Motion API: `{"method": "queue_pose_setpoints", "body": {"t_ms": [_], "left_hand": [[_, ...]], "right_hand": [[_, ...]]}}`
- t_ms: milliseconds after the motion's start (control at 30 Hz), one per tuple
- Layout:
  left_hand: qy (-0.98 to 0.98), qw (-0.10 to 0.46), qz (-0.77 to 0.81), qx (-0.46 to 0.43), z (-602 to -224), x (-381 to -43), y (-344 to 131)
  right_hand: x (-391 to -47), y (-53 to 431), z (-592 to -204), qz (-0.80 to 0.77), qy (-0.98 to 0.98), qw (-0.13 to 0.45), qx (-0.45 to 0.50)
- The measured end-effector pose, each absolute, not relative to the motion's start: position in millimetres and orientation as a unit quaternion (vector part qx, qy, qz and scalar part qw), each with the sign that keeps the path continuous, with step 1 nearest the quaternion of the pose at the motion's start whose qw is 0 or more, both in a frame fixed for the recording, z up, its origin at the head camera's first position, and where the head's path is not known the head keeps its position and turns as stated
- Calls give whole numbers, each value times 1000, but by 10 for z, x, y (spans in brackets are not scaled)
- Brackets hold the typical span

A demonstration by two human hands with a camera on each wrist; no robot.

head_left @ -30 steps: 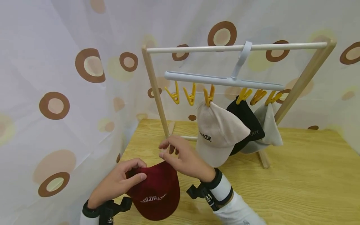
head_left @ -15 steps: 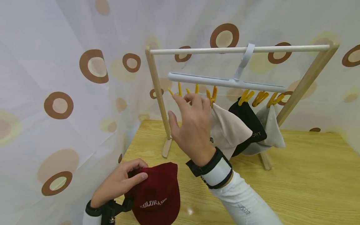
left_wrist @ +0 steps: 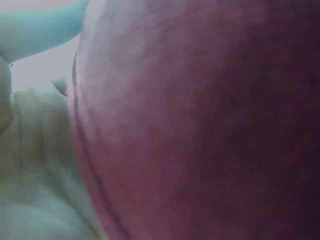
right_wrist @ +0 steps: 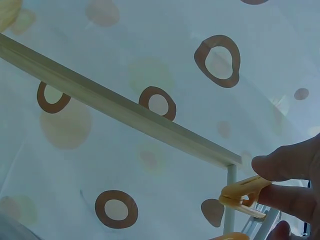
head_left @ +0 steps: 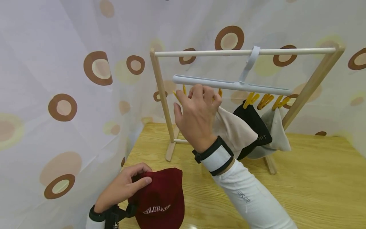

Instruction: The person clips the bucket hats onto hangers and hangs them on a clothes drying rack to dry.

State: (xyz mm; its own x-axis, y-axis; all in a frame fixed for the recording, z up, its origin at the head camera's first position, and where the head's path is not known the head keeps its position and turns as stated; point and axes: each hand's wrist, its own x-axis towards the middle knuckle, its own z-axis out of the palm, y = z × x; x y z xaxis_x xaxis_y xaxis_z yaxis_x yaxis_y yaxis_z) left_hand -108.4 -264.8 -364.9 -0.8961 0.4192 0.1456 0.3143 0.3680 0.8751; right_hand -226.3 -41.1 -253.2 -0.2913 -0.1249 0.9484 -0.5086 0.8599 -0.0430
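My left hand (head_left: 125, 184) holds the crown edge of a maroon baseball cap (head_left: 164, 190) with white lettering, low at the left in the head view. That cap (left_wrist: 165, 120) fills most of the left wrist view. My right hand (head_left: 197, 117) is raised at the left half of a pale hanger (head_left: 211, 82), with its fingers curled. In the right wrist view its thumb and a finger pinch the end of a yellow clip (right_wrist: 242, 191). From the head, this hand hides part of the clips and of the cream cap (head_left: 231, 127) behind it.
A rack with wooden posts (head_left: 163, 95) and a white bar (head_left: 200, 53) carries the hanger. Right of my hand hang a black cap (head_left: 251, 121) and a light grey cap (head_left: 275, 127) on yellow clips (head_left: 251, 99). The wooden table (head_left: 317, 178) lies below, before a patterned curtain.
My right hand has left the area just above the maroon cap and gone up to the hanging clips, its fingers now more curled. My left hand stays on the cap.
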Motion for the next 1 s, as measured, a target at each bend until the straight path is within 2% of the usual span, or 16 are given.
{"method": "queue_pose_setpoints", "body": {"t_ms": [1000], "left_hand": [[825,50,511,238,-3612,-1097,-2629]], "right_hand": [[-2362,-276,-2818,220,-786,543,198]]}}
